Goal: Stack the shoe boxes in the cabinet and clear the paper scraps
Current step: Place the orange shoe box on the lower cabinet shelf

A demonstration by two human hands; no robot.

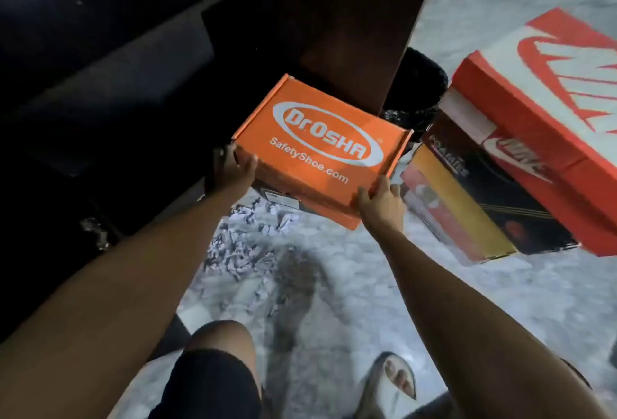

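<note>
I hold an orange Dr.Osha shoe box [320, 148] level above the floor, its lid closed. My left hand [233, 169] grips its near left corner and my right hand [380, 199] grips its near right corner. The dark cabinet [100, 67] stands open to the left and its brown door [350, 27] hangs just behind the box. White paper scraps [247, 245] lie scattered on the floor under the box. At the right, a red and white Nike box [547, 98] rests on a black box [494, 204] beside a yellow and red box [447, 208].
A black bin lined with a bag [417, 94] stands behind the cabinet door's edge. The floor is pale speckled stone [367, 285]. My knee [217, 345] and a sandalled foot [394, 382] are at the bottom of the view.
</note>
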